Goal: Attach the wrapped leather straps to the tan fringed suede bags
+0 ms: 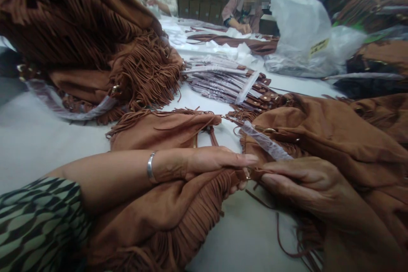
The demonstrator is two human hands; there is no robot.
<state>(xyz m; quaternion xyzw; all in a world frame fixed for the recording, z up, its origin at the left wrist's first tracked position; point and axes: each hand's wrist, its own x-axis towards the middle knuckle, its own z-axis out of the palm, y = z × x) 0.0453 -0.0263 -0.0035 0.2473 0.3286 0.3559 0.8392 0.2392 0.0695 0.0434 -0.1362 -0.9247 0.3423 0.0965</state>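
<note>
My left hand (pixel 204 162), with a silver bangle at the wrist, lies across a brown suede fringed bag (pixel 165 212) and pinches its edge near a small metal ring (pixel 247 175). My right hand (pixel 306 182) meets it from the right, fingers closed on the same spot of the bag. A plastic-wrapped strap (pixel 266 142) runs just above my fingertips, attached to another brown bag (pixel 331 136) on the right.
A tall heap of fringed brown bags (pixel 95 38) stands at the left. Wrapped straps (pixel 229 83) lie in a pile mid-table on the white table (pixel 38 136). A white plastic sack (pixel 302 29) stands at the back right. Two other people sit at the far end.
</note>
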